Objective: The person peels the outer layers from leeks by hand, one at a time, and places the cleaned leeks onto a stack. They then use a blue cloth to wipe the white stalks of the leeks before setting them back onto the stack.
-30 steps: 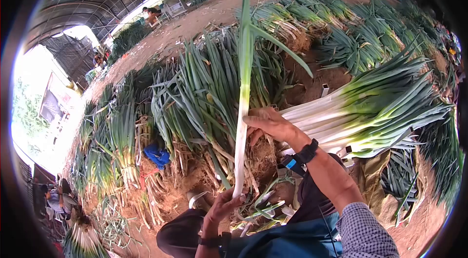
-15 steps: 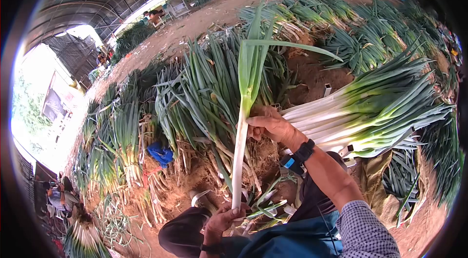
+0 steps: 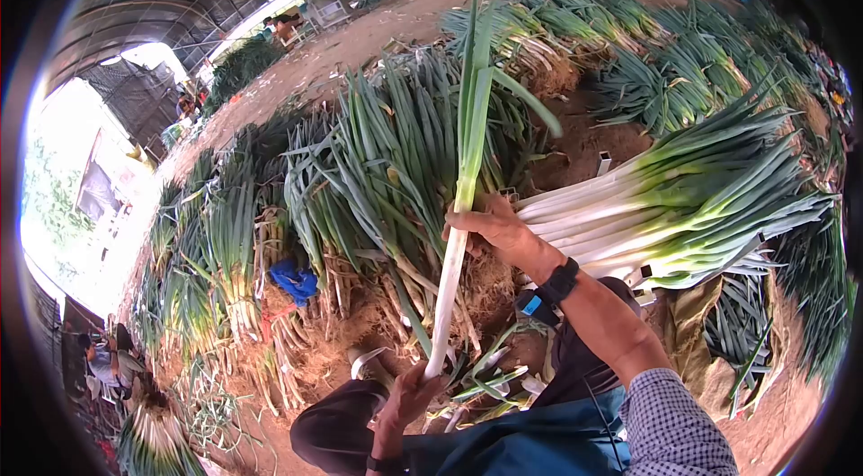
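A single green onion (image 3: 448, 292) with a long white stalk and green leaves stands nearly upright, leaning right at its top. My left hand (image 3: 409, 400) is closed round its bottom end. Higher up, where white turns green, my right hand (image 3: 496, 229) grips the stalk, its thumb across the front. Right of that hand lies a big pile of cleaned onions (image 3: 620, 206), white ends toward me. Uncleaned onions (image 3: 387, 161) with brown roots stand behind the held one.
Cut leaves (image 3: 490, 382) litter the ground by my knees. A blue cloth (image 3: 294, 283) lies among the roots at left. More onion bundles (image 3: 575, 22) line the back. A tied white-ended bundle (image 3: 157, 440) is at lower left. A person (image 3: 108, 364) sits beyond it.
The held onion has tilted, its leafy top shifting right and its side leaf now hanging lower. My right hand has closed round the stalk, while my left hand has moved slightly.
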Demonstrator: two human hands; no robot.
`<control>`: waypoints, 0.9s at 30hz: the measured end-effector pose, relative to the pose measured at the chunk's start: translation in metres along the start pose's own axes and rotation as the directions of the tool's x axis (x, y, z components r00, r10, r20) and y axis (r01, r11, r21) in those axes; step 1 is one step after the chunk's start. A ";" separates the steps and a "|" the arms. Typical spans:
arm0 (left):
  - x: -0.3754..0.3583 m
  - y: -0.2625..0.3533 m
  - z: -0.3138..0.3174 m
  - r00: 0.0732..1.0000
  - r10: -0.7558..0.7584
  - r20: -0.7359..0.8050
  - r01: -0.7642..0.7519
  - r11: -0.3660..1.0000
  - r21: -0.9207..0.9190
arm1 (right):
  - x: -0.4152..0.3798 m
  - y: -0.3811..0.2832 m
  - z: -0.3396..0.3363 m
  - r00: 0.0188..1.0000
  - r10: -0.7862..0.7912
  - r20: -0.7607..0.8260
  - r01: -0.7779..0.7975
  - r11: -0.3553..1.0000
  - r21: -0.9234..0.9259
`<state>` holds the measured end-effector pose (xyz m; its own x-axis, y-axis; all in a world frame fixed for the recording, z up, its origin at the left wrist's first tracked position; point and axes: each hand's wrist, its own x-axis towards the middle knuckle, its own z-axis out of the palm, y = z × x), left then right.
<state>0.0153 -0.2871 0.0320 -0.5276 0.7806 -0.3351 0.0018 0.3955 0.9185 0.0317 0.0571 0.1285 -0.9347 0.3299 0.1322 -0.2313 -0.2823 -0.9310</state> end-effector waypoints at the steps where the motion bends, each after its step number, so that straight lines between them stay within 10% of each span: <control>1: 0.002 0.003 -0.003 1.000 0.014 0.011 -0.014 0.999 0.039 | 0.001 0.000 -0.002 1.000 0.011 0.014 -0.012 0.994 0.113; 4: 0.000 -0.015 -0.005 0.977 -0.006 0.213 0.104 0.886 -0.451 | 0.013 0.005 -0.023 0.995 0.042 0.092 -0.075 0.920 0.385; 7: -0.005 -0.020 0.001 0.975 -0.047 0.217 0.164 0.808 -0.566 | 0.020 0.005 -0.034 0.997 -0.033 0.063 0.003 0.905 0.426; 11: 0.004 -0.025 0.005 0.996 0.016 0.092 0.029 0.881 -0.472 | 0.027 0.016 -0.027 0.992 0.004 -0.123 0.029 0.963 0.266; 18: 0.017 -0.014 0.012 0.967 0.049 -0.248 -0.086 0.986 -0.141 | 0.036 0.016 -0.034 0.966 0.103 -0.237 0.052 0.821 0.568; 25: 0.024 -0.011 0.011 0.987 -0.038 -0.156 -0.013 0.951 -0.310 | 0.045 -0.005 -0.076 0.913 0.056 -0.404 0.236 0.736 0.635; 27: 0.029 -0.021 0.016 0.956 0.131 -0.261 -0.111 0.990 0.088 | 0.045 -0.007 -0.089 0.906 0.038 -0.422 0.256 0.744 0.618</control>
<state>0.0142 -0.2652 -0.0004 -0.7262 0.6719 -0.1452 0.1357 0.3472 0.9279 0.0151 0.1541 0.1107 -0.7420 0.6677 -0.0595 -0.5778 -0.6820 -0.4484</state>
